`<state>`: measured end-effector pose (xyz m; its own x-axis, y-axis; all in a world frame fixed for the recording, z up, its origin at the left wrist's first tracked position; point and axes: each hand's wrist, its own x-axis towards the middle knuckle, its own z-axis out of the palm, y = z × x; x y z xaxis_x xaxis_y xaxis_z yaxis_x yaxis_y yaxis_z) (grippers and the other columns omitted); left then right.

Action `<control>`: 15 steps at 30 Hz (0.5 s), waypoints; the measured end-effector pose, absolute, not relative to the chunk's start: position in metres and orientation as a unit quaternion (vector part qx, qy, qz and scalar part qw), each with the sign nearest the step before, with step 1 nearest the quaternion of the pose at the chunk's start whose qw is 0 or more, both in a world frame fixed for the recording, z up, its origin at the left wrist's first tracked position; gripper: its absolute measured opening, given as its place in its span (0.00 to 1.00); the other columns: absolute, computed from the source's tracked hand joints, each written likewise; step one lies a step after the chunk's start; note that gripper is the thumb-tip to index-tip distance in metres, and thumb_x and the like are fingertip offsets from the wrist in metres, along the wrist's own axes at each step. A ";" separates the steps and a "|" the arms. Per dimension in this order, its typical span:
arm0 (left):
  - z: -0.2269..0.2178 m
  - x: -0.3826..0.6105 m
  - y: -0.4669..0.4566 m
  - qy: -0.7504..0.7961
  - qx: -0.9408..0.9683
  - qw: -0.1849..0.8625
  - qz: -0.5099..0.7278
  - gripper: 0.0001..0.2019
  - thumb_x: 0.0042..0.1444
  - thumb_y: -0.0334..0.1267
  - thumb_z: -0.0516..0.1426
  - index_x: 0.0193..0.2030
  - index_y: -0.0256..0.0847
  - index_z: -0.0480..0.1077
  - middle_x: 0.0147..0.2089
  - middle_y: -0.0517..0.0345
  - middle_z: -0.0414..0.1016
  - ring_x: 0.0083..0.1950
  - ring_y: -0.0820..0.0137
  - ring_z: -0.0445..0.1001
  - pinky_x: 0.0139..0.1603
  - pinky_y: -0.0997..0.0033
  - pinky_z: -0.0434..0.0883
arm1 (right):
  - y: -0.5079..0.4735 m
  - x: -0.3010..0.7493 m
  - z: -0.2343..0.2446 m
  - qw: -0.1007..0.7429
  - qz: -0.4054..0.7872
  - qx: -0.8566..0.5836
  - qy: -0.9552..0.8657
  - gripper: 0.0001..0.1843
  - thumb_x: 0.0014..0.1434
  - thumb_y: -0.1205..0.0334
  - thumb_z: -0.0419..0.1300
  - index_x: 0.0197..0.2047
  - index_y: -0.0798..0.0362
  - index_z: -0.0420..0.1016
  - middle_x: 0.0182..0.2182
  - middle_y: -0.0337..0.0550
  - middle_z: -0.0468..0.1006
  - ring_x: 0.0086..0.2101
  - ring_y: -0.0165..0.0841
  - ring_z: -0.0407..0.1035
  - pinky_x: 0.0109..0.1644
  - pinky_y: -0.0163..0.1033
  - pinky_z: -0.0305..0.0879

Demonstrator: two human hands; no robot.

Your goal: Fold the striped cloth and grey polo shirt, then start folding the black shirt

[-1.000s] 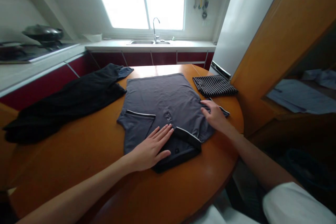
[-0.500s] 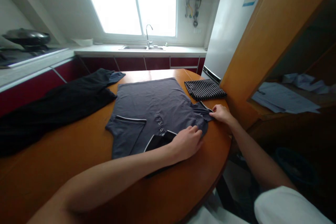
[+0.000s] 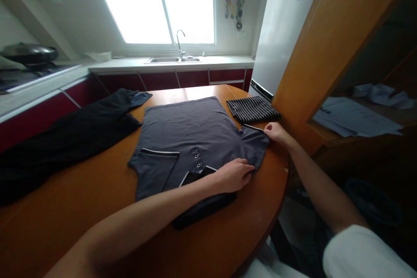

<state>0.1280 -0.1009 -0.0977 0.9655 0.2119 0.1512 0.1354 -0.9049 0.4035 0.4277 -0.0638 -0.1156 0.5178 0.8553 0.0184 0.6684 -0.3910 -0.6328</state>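
A dark grey polo shirt [image 3: 189, 132] with white-edged trim lies flat on the round orange wooden table [image 3: 97, 200], collar toward me. My left hand [image 3: 233, 174] reaches across the collar and pinches the shirt's near right shoulder edge. My right hand [image 3: 276, 132] is closed on the end of the right sleeve, at the table's right edge. The left sleeve is folded in over the front.
A folded black-and-white striped cloth [image 3: 253, 109] lies just beyond my right hand. Black garments [image 3: 65, 134] spread over the table's left side. A wooden cabinet [image 3: 325, 52] and a white fridge [image 3: 276, 30] stand to the right. A counter with a sink [image 3: 169, 59] runs behind.
My left hand has moved from the collar across to the shirt's right shoulder. My right hand has slid outward to the sleeve's end and closed on it. The view has shifted right.
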 end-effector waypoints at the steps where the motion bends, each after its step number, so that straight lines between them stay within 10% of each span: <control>1: -0.095 0.127 -0.098 0.078 0.969 0.212 0.096 0.16 0.65 0.36 0.53 0.55 0.40 0.76 0.42 0.52 0.76 0.45 0.64 0.77 0.49 0.70 0.73 | -0.066 0.426 -0.115 0.299 0.170 -0.816 -0.465 0.07 0.55 0.67 0.64 0.37 0.62 0.80 0.32 0.50 0.81 0.28 0.30 0.72 0.29 0.30 0.64; 7: -0.099 0.140 -0.053 0.182 0.911 0.310 0.204 0.19 0.68 0.42 0.52 0.60 0.37 0.73 0.60 0.45 0.74 0.60 0.60 0.72 0.65 0.63 0.65 | -0.077 0.414 -0.090 0.408 0.273 -0.756 -0.433 0.13 0.51 0.68 0.66 0.42 0.59 0.78 0.30 0.47 0.81 0.30 0.33 0.74 0.31 0.33 0.68; 15: -0.091 0.138 -0.012 0.263 0.446 0.813 0.267 0.35 0.68 0.64 0.41 0.58 0.36 0.72 0.53 0.45 0.79 0.54 0.58 0.78 0.57 0.57 0.73 | -0.051 0.342 -0.053 0.435 0.349 -0.487 -0.673 0.21 0.60 0.54 0.63 0.55 0.51 0.76 0.44 0.46 0.82 0.42 0.38 0.77 0.45 0.41 0.74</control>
